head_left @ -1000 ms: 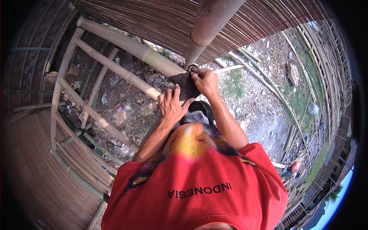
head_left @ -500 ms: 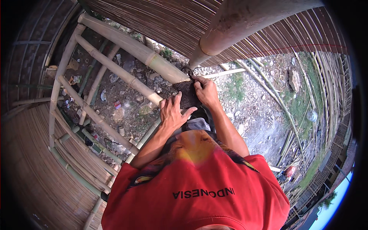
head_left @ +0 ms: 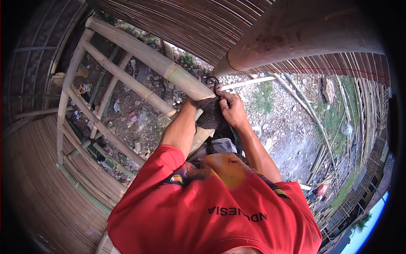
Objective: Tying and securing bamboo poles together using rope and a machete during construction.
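A thick bamboo pole (head_left: 175, 72) runs in from the upper left and ends at a joint wrapped in dark, coarse fibre rope (head_left: 210, 113). My right hand (head_left: 231, 106) is on the right side of this joint, its fingers closed in a pinch on the dark rope at the pole's end. My left forearm (head_left: 179, 127) passes beneath the pole. Only a bit of my left hand (head_left: 210, 86) shows beyond it, close to my right fingertips; the rest is hidden. A dark loop of the rope (head_left: 211, 79) stands up just above the fingers.
Thinner bamboo rails (head_left: 127, 78) form a frame on the left. A large upright bamboo post (head_left: 270, 46) looms at upper right before a slatted bamboo screen (head_left: 182, 25). Stony ground (head_left: 279, 122) lies below, with long bamboo strips (head_left: 304, 108) on the right.
My left hand has moved from the near side of the wrapped joint to under and behind the pole. My right hand stays at the rope, slightly lower and to the right.
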Demonstrator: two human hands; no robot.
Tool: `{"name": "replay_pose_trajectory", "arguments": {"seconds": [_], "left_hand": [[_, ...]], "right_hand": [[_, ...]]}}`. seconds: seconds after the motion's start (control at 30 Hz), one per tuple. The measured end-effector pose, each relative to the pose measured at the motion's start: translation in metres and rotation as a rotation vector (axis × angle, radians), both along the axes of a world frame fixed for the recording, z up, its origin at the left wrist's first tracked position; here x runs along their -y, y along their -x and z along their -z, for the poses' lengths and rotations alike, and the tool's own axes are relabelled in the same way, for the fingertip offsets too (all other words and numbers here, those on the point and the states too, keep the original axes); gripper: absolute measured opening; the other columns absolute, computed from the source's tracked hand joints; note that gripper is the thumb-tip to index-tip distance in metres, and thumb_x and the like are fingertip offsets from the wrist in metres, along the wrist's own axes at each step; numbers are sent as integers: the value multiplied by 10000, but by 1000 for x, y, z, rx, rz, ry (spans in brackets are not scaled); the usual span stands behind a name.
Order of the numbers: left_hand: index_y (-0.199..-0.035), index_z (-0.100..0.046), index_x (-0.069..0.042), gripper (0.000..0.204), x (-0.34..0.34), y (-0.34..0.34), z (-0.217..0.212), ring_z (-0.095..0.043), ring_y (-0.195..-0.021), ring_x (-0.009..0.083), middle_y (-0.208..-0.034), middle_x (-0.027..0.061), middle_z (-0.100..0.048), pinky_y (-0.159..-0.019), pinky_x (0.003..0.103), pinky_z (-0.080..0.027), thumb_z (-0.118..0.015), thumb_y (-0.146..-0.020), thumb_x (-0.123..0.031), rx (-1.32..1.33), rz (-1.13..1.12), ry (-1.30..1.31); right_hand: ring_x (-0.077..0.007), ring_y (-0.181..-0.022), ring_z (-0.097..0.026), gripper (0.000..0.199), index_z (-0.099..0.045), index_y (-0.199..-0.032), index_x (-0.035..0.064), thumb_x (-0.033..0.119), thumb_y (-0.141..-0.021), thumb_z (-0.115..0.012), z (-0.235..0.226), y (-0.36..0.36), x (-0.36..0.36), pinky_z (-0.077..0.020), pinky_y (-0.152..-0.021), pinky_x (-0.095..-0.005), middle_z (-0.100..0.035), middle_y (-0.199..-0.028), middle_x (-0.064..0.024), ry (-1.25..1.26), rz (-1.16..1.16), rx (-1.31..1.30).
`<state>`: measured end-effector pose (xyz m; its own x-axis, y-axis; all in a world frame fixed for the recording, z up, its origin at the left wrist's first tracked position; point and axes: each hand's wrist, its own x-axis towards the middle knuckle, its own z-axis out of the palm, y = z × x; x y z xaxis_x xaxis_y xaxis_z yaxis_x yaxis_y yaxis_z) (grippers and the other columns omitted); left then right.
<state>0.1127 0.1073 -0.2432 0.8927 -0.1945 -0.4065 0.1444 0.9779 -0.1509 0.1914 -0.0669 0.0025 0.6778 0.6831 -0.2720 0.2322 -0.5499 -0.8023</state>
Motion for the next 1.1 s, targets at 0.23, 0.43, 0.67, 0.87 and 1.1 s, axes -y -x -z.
{"name": "replay_pose_trajectory", "arguments": {"seconds": [0.23, 0.43, 0.67, 0.87, 1.1], "left_hand": [[-1151, -618, -21, 393, 9, -21, 26, -582, -1178, 303, -1154, 132, -620, -1025, 480, -535, -693, -996, -374, 511, -224, 7], [-1322, -583, -42, 483, 23, -13, -54, -625, -1137, 338, -1258, 181, -631, -1030, 535, -516, -421, -1085, -430, -605, -260, -212], [-1318, -635, -4, 412, 25, 9, -86, -671, -1197, 323, -1325, 184, -672, -1064, 523, -533, -471, -1060, -281, -1013, -376, -495], [-1323, -608, 60, 406, 33, -1, -109, -651, -1230, 330, -1349, 208, -649, -1040, 523, -543, -619, -966, -134, -1326, -390, -649], [-1300, -614, 73, 393, 27, -24, -120, -660, -1212, 328, -1339, 207, -656, -1025, 506, -550, -614, -967, -137, -1352, -344, -788]], "right_hand": [[-360, -1133, -635, 340, -705, -1258, 40, 108, -967, -543, -2, 2, 2, -471, -1051, -421, -715, -1185, -214, -5, 26, -42], [-371, -1214, -625, 327, -702, -1256, 45, 134, -977, -556, 15, -3, 12, -470, -1063, -415, -688, -1229, -212, -18, 98, 78], [-168, -1186, -605, 394, -531, -1479, 66, 224, -1128, -449, 33, -5, 25, -435, -1077, -308, -692, -1268, -84, -349, 416, -605], [-168, -1142, -624, 338, -685, -1299, 19, 246, -1067, -590, 32, -13, 32, -458, -1012, -305, -707, -1229, -85, -310, 360, -539], [-157, -1147, -643, 400, -638, -1379, 38, 199, -1015, -683, 26, 16, 64, -503, -1017, -319, -714, -1232, -88, -384, 502, -413]]}}
